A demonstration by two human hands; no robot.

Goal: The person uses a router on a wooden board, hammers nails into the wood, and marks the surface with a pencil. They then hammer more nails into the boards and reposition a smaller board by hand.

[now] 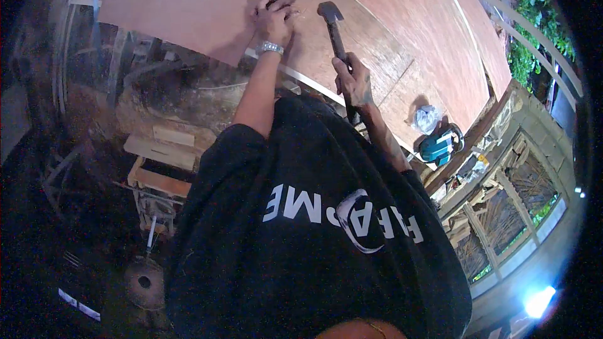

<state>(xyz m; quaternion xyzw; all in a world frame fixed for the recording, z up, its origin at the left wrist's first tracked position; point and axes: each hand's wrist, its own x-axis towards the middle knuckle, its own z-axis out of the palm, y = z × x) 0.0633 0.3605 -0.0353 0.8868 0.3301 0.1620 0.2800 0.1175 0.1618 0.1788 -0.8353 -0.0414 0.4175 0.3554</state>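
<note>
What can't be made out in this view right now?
Head view only:
- Whatever the left hand pinches on the plywood: too small, covered by its fingers.
- Hammer handle end: hidden by the right hand and the black shirt.
- Blue tool: kind unclear, small and blurred.
- Bag contents: too small.
- Space under the plywood, left: too dark.

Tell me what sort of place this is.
Probably an open-air carpentry workspace: the right hand grips a hammer over plywood sheets, with a teal power tool and timber offcuts nearby.
</note>
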